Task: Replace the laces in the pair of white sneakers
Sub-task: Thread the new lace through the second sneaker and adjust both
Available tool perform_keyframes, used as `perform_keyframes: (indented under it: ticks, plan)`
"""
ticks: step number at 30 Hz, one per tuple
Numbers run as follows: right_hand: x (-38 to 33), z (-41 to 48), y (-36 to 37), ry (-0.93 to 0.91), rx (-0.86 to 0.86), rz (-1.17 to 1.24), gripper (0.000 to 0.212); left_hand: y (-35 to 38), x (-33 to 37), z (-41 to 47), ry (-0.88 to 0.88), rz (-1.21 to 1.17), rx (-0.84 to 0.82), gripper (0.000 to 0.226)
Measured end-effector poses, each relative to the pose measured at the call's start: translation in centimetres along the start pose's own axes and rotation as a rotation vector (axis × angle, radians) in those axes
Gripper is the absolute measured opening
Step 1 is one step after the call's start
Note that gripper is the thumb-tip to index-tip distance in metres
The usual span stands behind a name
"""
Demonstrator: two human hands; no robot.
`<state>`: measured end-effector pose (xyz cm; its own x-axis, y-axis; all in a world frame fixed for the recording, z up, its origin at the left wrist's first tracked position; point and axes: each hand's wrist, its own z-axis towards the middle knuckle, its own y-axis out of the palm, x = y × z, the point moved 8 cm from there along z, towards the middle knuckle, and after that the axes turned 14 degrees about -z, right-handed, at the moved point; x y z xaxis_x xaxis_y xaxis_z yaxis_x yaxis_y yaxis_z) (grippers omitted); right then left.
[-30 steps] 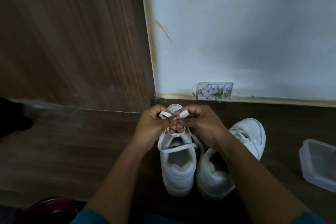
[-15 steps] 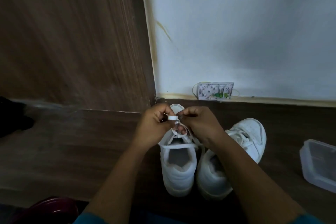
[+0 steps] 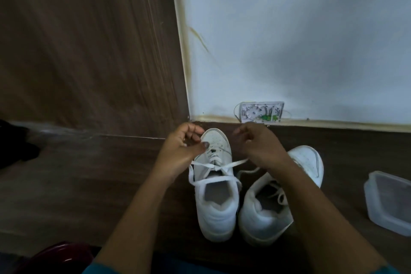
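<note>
Two white sneakers stand side by side on the dark wooden floor, toes toward the wall. On the left sneaker (image 3: 216,211) a white lace (image 3: 222,165) is crossed at the top eyelets, and its ends trail slack to both sides. The right sneaker (image 3: 264,218) leans outward with its own lace loose inside. My left hand (image 3: 180,151) hovers over the left sneaker's toe, fingers loosely curled, nothing in them. My right hand (image 3: 259,145) hovers between the two toes, fingers apart; one lace end runs under its wrist.
A clear plastic container (image 3: 391,203) sits on the floor at the right. A small white junction box (image 3: 261,111) is fixed at the foot of the white wall. A wooden panel (image 3: 89,51) rises at the left, with a dark object (image 3: 15,142) beside it.
My hands were together pinching the lace loops over the left sneaker's tongue. They have now drawn apart and let go, and the lace lies across the shoe.
</note>
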<state>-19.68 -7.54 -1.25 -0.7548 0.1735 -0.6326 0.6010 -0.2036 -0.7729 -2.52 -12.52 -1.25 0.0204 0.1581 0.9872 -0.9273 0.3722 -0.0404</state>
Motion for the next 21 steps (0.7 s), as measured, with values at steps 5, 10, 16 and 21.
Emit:
perform_keyframes:
  ticks: [5,10,16,21]
  plan:
    - [-0.1,-0.6,0.8,-0.069,-0.210,-0.547,0.038,0.1,-1.5,-0.4,-0.151,0.560,-0.274,0.040]
    - [-0.9,-2.8,-0.6,-0.081,-0.502,-0.465,0.048,-0.5,0.9,-2.1,-0.292,0.453,-0.387,0.041]
    - [-6.2,-4.8,-4.9,-0.067,-0.317,0.310,0.041,1.9,5.6,-3.4,-0.349,-0.259,-0.196,0.029]
    - [-11.0,-5.6,-10.3,-0.063,-0.201,0.510,0.037,2.6,13.8,-3.2,-0.133,-0.392,-0.123,0.032]
